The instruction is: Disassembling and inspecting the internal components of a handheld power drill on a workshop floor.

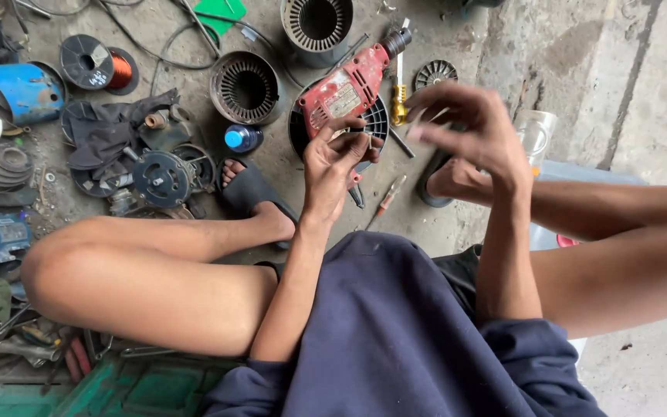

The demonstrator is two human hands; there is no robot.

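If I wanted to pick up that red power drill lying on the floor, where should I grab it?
Probably by the handle at the red drill's lower-left end, near the left hand. It lies flat on a round black grille, chuck pointing up-right, so come from above at the handle side.

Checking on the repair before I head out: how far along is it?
Done: motor parts lie stripped on the floor, two stators among them. In hand: the left hand pinches something small, too small to tell; the blurred right hand is raised beside it. Left: drill and copper spool lie untouched.
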